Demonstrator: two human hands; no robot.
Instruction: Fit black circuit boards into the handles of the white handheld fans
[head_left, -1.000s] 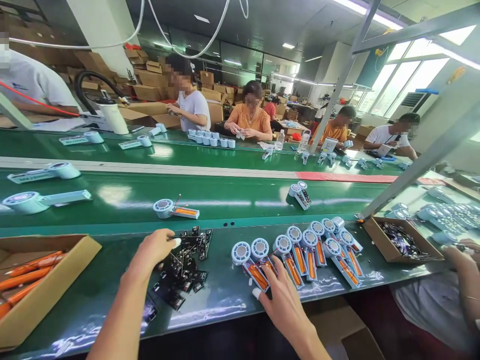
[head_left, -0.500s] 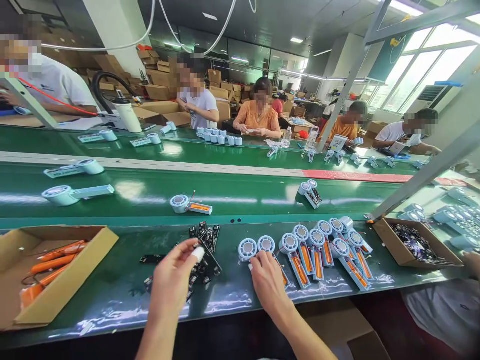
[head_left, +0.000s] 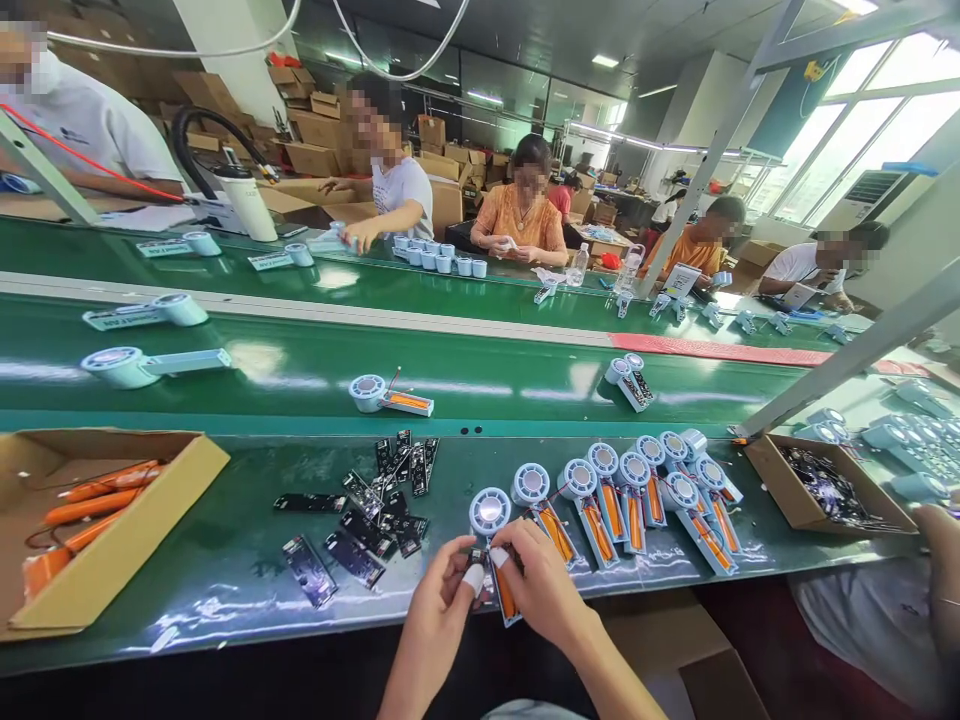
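My left hand (head_left: 450,590) pinches a small black circuit board (head_left: 477,560) beside the handle of a light-blue fan unit (head_left: 490,511). My right hand (head_left: 536,575) is closed at that same handle, its fingertips together near the board; what they pinch is too small to tell. An orange battery (head_left: 507,598) shows in the handle between my hands. Loose black circuit boards (head_left: 364,530) lie in a pile to the left. Right of my hands, several fan units (head_left: 634,470) rest in a row with orange batteries in their open handles.
A cardboard box (head_left: 161,530) of orange batteries stands at left, another box (head_left: 795,500) of dark parts at right. More fan units lie on the green belt (head_left: 300,385). A slanted metal post (head_left: 840,355) rises at right. People sit across and at the right edge.
My left hand has moved right from the board pile to the nearest fan unit, carrying a board. That fan unit has shifted slightly, and my right hand is now lower. A person opposite has reached out.
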